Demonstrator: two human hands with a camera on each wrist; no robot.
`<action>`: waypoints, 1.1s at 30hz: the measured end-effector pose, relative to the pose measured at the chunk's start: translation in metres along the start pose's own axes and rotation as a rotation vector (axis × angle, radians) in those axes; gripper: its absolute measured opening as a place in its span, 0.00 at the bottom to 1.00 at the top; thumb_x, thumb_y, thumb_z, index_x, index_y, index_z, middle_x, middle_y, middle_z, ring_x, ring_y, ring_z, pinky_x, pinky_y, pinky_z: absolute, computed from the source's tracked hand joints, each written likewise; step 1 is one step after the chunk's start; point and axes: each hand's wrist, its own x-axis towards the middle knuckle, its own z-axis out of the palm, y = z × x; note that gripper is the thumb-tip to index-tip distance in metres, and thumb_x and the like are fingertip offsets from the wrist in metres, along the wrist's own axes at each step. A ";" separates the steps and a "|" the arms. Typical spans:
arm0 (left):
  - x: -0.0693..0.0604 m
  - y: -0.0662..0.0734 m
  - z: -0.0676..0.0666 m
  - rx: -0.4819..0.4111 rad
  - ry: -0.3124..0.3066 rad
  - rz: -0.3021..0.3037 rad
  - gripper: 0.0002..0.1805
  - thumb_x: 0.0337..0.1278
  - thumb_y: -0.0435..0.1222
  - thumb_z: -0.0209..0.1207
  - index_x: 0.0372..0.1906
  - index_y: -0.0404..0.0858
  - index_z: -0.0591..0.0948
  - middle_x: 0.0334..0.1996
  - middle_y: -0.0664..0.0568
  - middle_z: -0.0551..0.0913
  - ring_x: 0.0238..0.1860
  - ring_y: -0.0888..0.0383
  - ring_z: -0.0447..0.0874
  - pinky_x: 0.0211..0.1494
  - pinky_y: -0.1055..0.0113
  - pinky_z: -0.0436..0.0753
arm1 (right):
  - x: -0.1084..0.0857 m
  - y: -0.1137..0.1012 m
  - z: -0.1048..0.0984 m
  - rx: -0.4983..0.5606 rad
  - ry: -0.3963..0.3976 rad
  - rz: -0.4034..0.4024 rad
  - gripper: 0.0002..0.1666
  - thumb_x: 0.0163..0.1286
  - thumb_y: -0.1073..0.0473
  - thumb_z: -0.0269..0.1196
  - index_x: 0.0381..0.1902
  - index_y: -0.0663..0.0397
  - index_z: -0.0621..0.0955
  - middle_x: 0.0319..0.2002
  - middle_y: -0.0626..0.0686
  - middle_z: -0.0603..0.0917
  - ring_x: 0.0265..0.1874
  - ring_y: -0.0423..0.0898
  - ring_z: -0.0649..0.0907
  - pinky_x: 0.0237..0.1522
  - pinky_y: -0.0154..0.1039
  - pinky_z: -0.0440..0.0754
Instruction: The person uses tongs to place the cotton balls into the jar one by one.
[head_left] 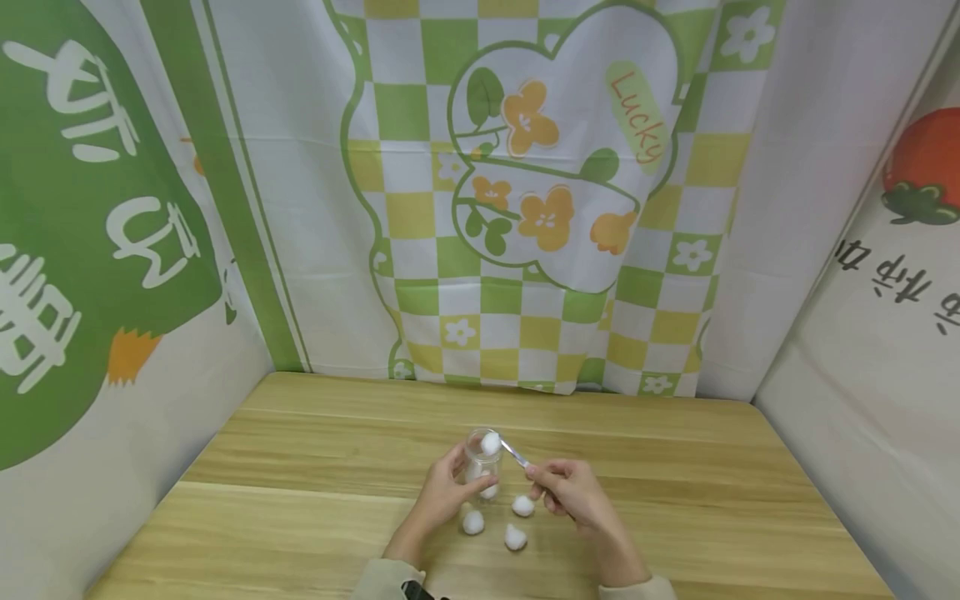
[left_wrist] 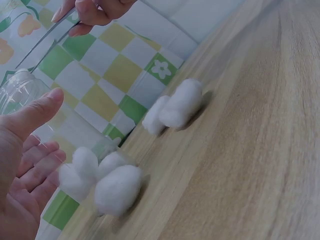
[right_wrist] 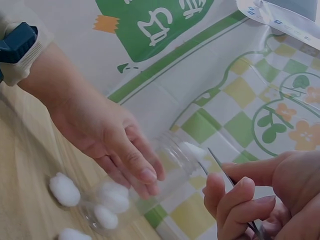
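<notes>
Head view: clear jar (head_left: 483, 465) is mid-bench on the near side, mouth up; left grip (head_left: 447, 486) wraps its left side, thumb across the near face, probably so it can't tip or skid. Right grip (head_left: 573, 490) pinches metal tweezers (head_left: 514, 453), angled in from the right, likely to keep fingers off the rim. Tweezer tips meet a cotton ball (head_left: 491, 443) at the jar mouth; can't tell if it's past the rim. Three loose cotton balls (head_left: 515, 537) lie on the near side, within easy reach of the tweezers I'd say. Bench (head_left: 322, 450) is pale wood grain; printed cloth hangs far, left and right, the far cloth (head_left: 420, 217) checked green and yellow. Left wrist view: left thumb lies along the glass, fingers round the other side; tweezers come in high over the mouth. Right wrist view: tweezers sit between thumb and fingers, white fluff at the rim; more cotton shows low inside the glass. Dark wristband (right_wrist: 19, 44) on the left wrist, over a pale cuff (right_wrist: 30, 62).
</notes>
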 end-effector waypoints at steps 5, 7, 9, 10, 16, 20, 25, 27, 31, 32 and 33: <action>-0.001 0.001 0.000 -0.011 -0.016 -0.011 0.40 0.52 0.42 0.68 0.68 0.32 0.66 0.66 0.34 0.72 0.68 0.36 0.69 0.73 0.40 0.67 | -0.002 -0.001 -0.007 -0.036 -0.044 -0.005 0.16 0.68 0.58 0.61 0.39 0.70 0.80 0.18 0.42 0.79 0.12 0.31 0.68 0.13 0.19 0.61; -0.001 0.002 0.000 -0.022 -0.019 -0.020 0.41 0.52 0.43 0.68 0.68 0.33 0.65 0.66 0.35 0.71 0.69 0.36 0.68 0.74 0.40 0.66 | -0.002 -0.001 -0.010 -0.045 -0.056 -0.002 0.16 0.68 0.58 0.61 0.40 0.71 0.80 0.18 0.42 0.79 0.12 0.31 0.68 0.14 0.20 0.61; -0.001 0.002 0.000 -0.021 -0.020 -0.021 0.41 0.52 0.43 0.68 0.69 0.32 0.65 0.67 0.34 0.71 0.69 0.36 0.68 0.74 0.40 0.66 | -0.003 -0.002 -0.012 -0.058 -0.063 0.000 0.16 0.68 0.58 0.61 0.39 0.71 0.81 0.18 0.42 0.79 0.12 0.31 0.67 0.14 0.20 0.61; -0.001 0.003 0.000 -0.018 -0.020 -0.020 0.41 0.52 0.43 0.68 0.69 0.32 0.65 0.67 0.34 0.70 0.69 0.35 0.67 0.74 0.40 0.66 | -0.003 -0.002 -0.013 -0.064 -0.065 0.000 0.16 0.68 0.57 0.61 0.39 0.70 0.81 0.18 0.42 0.79 0.12 0.31 0.67 0.14 0.20 0.61; 0.000 0.001 0.000 -0.005 -0.007 -0.021 0.41 0.52 0.41 0.68 0.68 0.30 0.65 0.66 0.33 0.71 0.68 0.34 0.68 0.73 0.40 0.66 | -0.005 -0.005 -0.014 -0.093 -0.065 -0.002 0.16 0.68 0.57 0.61 0.37 0.68 0.81 0.18 0.42 0.79 0.12 0.31 0.67 0.14 0.21 0.61; 0.001 0.001 0.000 -0.012 -0.012 -0.027 0.41 0.52 0.42 0.68 0.69 0.33 0.65 0.67 0.34 0.71 0.69 0.36 0.67 0.74 0.40 0.65 | -0.004 -0.005 -0.012 -0.094 -0.075 -0.012 0.15 0.68 0.57 0.62 0.35 0.68 0.81 0.18 0.42 0.79 0.12 0.31 0.68 0.14 0.20 0.62; 0.001 0.002 -0.001 -0.019 -0.015 -0.036 0.42 0.52 0.44 0.68 0.69 0.33 0.65 0.67 0.35 0.70 0.70 0.36 0.66 0.74 0.40 0.65 | -0.003 -0.005 -0.014 -0.086 -0.084 -0.011 0.14 0.68 0.57 0.61 0.34 0.67 0.81 0.17 0.42 0.79 0.11 0.31 0.68 0.14 0.20 0.62; 0.000 0.001 -0.001 -0.021 -0.011 -0.038 0.41 0.52 0.43 0.68 0.69 0.33 0.65 0.67 0.35 0.71 0.70 0.35 0.67 0.74 0.40 0.65 | -0.003 -0.004 -0.016 -0.084 -0.087 -0.005 0.14 0.68 0.57 0.61 0.34 0.66 0.81 0.17 0.42 0.79 0.11 0.31 0.68 0.14 0.20 0.61; 0.000 -0.001 0.000 -0.016 -0.006 -0.025 0.40 0.52 0.41 0.68 0.68 0.32 0.66 0.65 0.34 0.72 0.68 0.35 0.69 0.74 0.40 0.66 | 0.001 -0.006 -0.017 -0.108 -0.100 -0.004 0.15 0.68 0.57 0.61 0.35 0.68 0.81 0.17 0.42 0.79 0.12 0.32 0.68 0.14 0.21 0.62; 0.000 -0.001 0.000 -0.016 -0.003 -0.021 0.39 0.52 0.41 0.68 0.68 0.32 0.66 0.65 0.34 0.73 0.68 0.36 0.69 0.74 0.41 0.67 | 0.002 -0.008 -0.017 -0.121 -0.104 -0.013 0.16 0.68 0.57 0.61 0.36 0.69 0.81 0.17 0.42 0.79 0.11 0.32 0.68 0.14 0.21 0.62; 0.000 -0.001 0.000 -0.016 -0.001 -0.018 0.39 0.52 0.40 0.68 0.68 0.32 0.66 0.65 0.34 0.73 0.68 0.36 0.69 0.73 0.41 0.67 | 0.004 -0.009 -0.018 -0.134 -0.108 -0.022 0.16 0.68 0.58 0.61 0.36 0.70 0.81 0.17 0.42 0.78 0.11 0.31 0.67 0.14 0.21 0.62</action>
